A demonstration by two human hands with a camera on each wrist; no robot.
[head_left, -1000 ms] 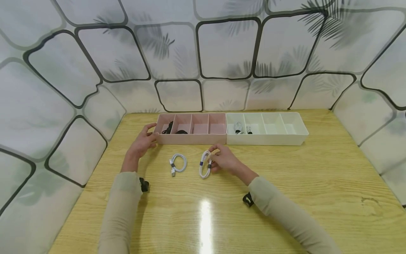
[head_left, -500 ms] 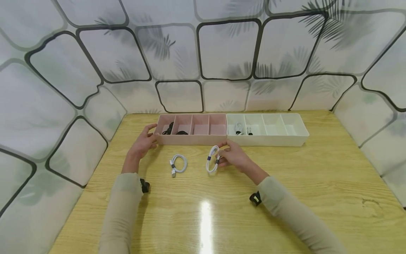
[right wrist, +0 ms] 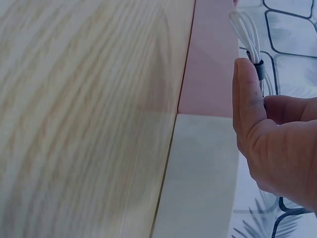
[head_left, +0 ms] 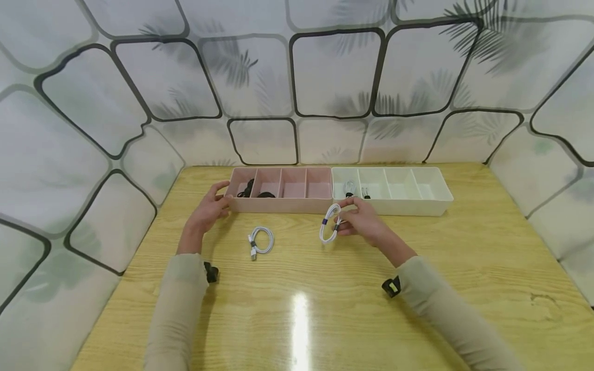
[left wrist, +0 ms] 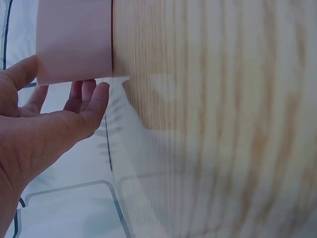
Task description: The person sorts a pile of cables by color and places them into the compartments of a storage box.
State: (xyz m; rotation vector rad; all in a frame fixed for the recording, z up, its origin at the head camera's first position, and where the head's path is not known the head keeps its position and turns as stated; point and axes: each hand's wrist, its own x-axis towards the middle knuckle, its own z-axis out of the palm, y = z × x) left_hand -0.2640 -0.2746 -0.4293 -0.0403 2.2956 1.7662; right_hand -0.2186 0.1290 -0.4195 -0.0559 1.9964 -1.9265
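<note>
My left hand [head_left: 207,211] is at the left end of the pink divided box [head_left: 280,205]. In the left wrist view its thumb touches the box's rim corner, and the loosely bent fingers rest by the end wall. A coiled white cable [head_left: 324,233] with a blue band and a dark tie hangs from my right hand [head_left: 364,222], pinched between thumb and fingers just above the table. In the right wrist view the cable [right wrist: 246,32] stands out past the fingertips. Another coiled white cable [head_left: 264,251], a USB plug at its end, lies on the table between the hands.
Adjoining the pink box is a white divided box [head_left: 408,208], holding small cables [head_left: 350,188] in its left compartments. Black cables [head_left: 246,189] lie in the pink box's left compartments. Behind the wooden table [head_left: 297,319] hangs a patterned cloth [head_left: 334,72].
My right hand has carried the coiled white cable up and to the right, from before the pink box toward the white box. The left hand stays at the pink box's end.
</note>
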